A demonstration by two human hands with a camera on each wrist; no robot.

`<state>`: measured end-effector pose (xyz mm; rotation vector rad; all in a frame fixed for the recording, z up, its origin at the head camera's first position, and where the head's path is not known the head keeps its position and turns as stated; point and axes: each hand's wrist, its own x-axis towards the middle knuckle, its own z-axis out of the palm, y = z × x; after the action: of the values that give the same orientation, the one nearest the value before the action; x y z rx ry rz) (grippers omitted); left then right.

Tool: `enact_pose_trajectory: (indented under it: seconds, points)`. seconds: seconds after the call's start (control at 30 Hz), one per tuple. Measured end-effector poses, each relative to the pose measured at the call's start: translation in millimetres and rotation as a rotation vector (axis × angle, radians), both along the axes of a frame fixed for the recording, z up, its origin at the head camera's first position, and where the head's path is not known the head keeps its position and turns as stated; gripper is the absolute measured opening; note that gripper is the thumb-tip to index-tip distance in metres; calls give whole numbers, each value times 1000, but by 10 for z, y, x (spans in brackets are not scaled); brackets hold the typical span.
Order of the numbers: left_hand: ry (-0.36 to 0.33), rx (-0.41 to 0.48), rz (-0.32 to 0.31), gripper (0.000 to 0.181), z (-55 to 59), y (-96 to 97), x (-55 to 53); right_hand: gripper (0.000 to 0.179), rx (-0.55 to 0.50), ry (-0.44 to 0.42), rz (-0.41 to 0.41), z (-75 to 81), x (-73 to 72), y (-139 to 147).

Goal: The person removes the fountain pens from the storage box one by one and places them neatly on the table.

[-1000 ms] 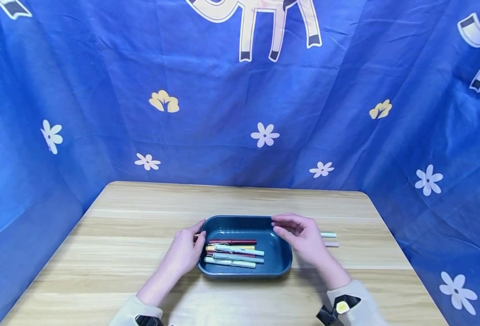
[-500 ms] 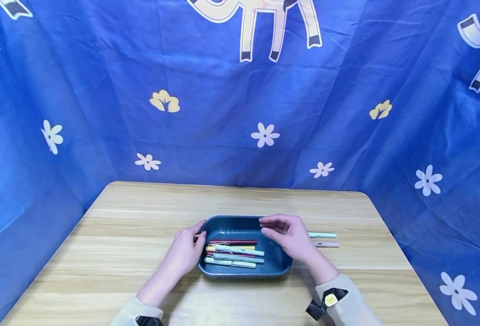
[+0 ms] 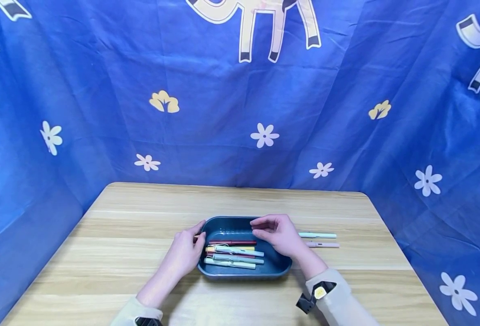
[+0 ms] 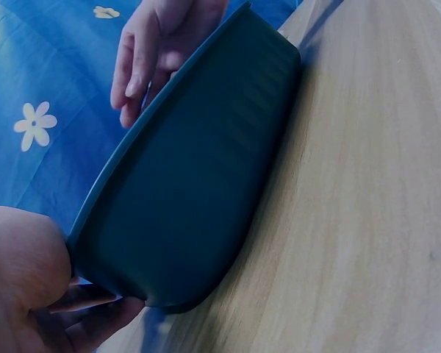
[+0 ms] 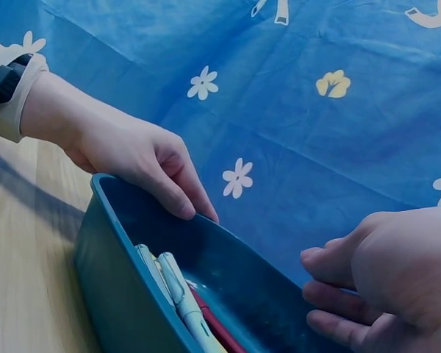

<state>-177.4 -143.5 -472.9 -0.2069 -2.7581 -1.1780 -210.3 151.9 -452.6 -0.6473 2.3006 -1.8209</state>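
A dark teal plastic bin [image 3: 272,270] stands on the table. Several capped pens [image 3: 233,258] lie inside it toward its left: red, yellow, pale blue, grey-blue and cream. My left hand [image 3: 186,249] grips the bin's left end, thumb over the rim and fingers against the outer wall, as the left wrist view shows. Above the bin's right part hovers my right hand [image 3: 278,235], its fingers loosely bent and apart, nothing visible between them. In the right wrist view, the right hand [image 5: 389,283] is beside the far rim; whether it touches the rim, I cannot tell.
Right of the bin, a pale green pen [image 3: 319,235] and a pale purple pen [image 3: 324,245] lie on the wooden table [image 3: 142,213], partly hidden by the right hand. A blue printed cloth [image 3: 223,167] hangs behind and at both sides.
My right hand has moved left from the bin's right end to over its inside, uncovering more of the two pens on the table. The left hand and the bin stay put.
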Motion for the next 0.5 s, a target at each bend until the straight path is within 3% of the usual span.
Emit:
enact_pose_trajectory:
  seconds: [0.5]
  points:
    - [5, -8, 1, 46, 2, -5, -7, 23, 93, -87, 22, -24, -66, -203]
